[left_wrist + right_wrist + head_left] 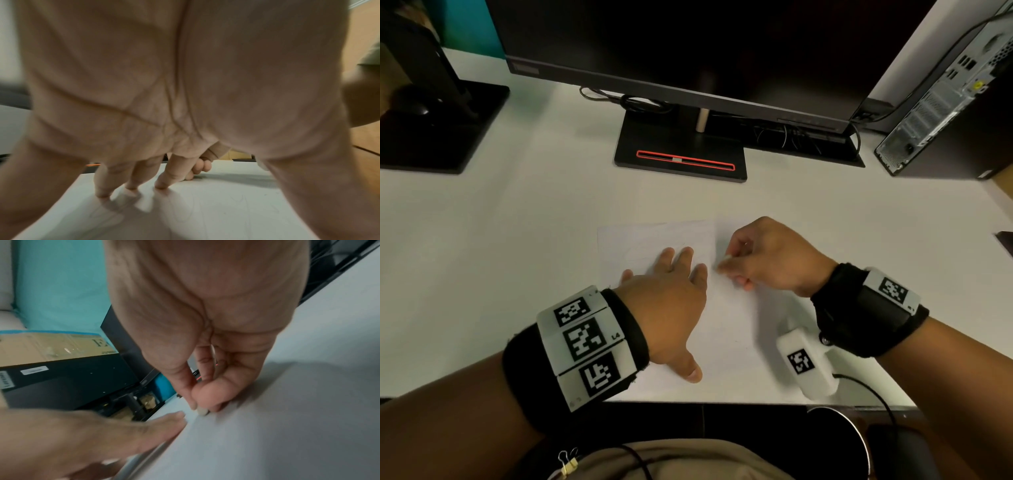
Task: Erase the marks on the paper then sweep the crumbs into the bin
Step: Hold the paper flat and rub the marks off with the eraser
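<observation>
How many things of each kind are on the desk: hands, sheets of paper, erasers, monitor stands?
Hands: 2, left hand and right hand
Sheets of paper: 1
Erasers: 1
Monitor stands: 2, one centre, one far left
Total: 6

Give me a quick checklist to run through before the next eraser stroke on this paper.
1. Paper held down: ok. The left hand lies flat on it, fingers spread and pressing.
2. Grip on the eraser: ok. The right hand pinches it between thumb and fingers, tip at the sheet.
3. Marks left to erase: ok, faint pencil lines still show near the left fingertips.
4. Left fingers out of the stroke path: cannot tell; they sit close beside the eraser.
5. Crumbs ready to sweep: cannot tell, too small to see.
6. Bin within reach: cannot tell; only a dark round rim shows below the desk edge.
</observation>
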Motion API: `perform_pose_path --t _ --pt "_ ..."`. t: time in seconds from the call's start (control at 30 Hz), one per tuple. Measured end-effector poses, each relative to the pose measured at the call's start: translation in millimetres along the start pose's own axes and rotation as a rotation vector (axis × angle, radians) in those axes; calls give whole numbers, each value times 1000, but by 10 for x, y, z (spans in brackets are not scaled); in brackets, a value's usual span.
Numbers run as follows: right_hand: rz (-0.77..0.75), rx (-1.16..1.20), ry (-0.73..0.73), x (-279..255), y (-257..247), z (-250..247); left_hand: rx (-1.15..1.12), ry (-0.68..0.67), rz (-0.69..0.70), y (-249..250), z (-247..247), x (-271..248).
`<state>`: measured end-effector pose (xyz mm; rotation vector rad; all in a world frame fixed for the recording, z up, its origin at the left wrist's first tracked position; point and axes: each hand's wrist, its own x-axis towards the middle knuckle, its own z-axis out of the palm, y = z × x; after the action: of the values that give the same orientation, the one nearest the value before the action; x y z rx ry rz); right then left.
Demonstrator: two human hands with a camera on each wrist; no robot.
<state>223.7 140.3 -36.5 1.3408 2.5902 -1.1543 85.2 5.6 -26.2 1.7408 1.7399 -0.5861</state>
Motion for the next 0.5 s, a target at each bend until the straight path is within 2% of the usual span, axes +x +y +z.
perform_pose_path --t 0.13,0.3,0.43,0.5 --pt "65 3 162 115 62 -128 6 -1 2 4 -6 -17" --pt "-23 -33 -6 18 -33 14 16 0 2 0 -4 -9" --pt "53 11 142 104 5 -71 31 3 1 9 -16 -28" --pt "15 -22 114 68 -40 -10 32 8 -1 9 -12 -33"
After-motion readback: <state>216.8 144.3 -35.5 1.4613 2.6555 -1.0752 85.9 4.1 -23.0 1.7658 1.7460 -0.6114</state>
